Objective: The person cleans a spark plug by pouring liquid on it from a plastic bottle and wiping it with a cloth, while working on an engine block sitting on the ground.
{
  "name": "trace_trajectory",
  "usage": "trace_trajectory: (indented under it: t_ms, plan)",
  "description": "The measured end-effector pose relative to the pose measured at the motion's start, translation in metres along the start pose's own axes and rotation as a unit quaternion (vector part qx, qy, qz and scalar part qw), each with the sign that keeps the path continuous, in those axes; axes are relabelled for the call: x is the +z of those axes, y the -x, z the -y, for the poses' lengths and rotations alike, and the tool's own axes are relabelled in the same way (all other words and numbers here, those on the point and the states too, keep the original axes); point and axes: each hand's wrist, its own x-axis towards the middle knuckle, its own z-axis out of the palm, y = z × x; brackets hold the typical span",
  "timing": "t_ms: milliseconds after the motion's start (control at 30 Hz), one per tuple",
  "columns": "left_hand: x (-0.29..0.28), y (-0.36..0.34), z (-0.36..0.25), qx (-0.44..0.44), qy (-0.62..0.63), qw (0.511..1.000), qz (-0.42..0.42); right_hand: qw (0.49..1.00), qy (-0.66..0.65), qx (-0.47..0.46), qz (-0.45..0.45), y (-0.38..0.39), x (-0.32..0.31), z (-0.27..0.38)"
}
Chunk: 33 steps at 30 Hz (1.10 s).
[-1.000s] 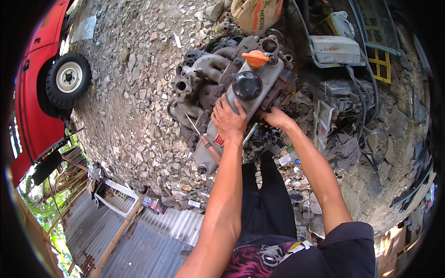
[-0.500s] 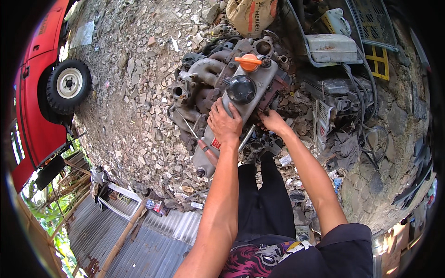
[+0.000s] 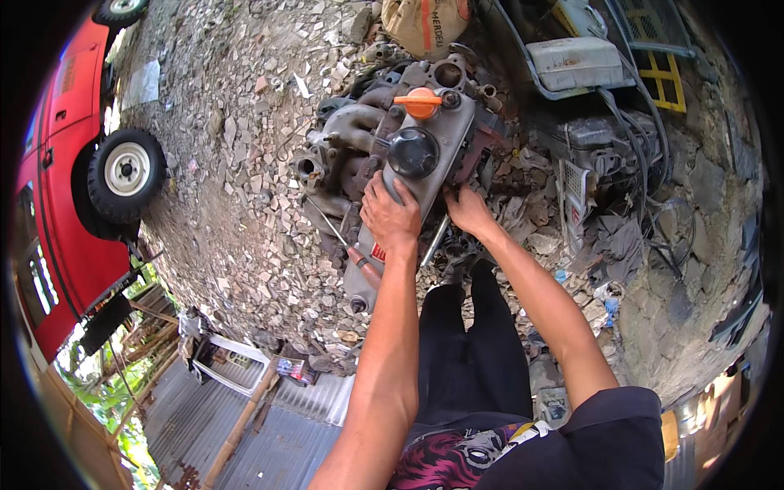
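A grey valve cover (image 3: 445, 151) with a black round cap (image 3: 413, 153) and an orange cap (image 3: 419, 104) tops an engine lying before me. My left hand (image 3: 390, 216) rests on the cover below the black cap, thumb apart from its fingers. On the cover's right side, my right hand (image 3: 468, 211) reaches in with bent fingers; the fingertips and whatever they hold are hidden. Just below it a metal bar (image 3: 435, 240) slants beside the cover. Left of my left wrist, a screwdriver (image 3: 364, 266) with a reddish-brown handle lies across the cover.
Pipe-like manifold castings (image 3: 354, 129) stick out on the engine's left. Rubble (image 3: 237, 180) covers the ground. A red vehicle (image 3: 69, 163) stands at far left, a sack (image 3: 425, 28) beyond the engine. Metal parts and cables (image 3: 645, 163) lie to the right, corrugated sheets (image 3: 269, 433) at lower left.
My right hand has turned and shifted slightly left, closer against the cover's side, hiding its fingertips. My left hand stays on the cover. The view has shifted a little.
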Motion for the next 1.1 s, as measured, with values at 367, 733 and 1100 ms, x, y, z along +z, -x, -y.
trace_trajectory:
  t_ms: [367,733,1100]
  plan:
    - [0.004,0.000,0.001,0.005,-0.007,1.000,-0.014,0.994,0.011,-0.043,-0.098,0.024,0.012,0.009]
    - [0.006,0.000,0.004,0.032,-0.017,0.999,-0.033,0.980,0.059,-0.113,-0.153,0.020,0.009,-0.010]
    - [0.006,-0.001,0.008,0.050,0.014,0.998,-0.031,0.986,-0.014,-0.083,-0.145,0.027,0.014,-0.011]
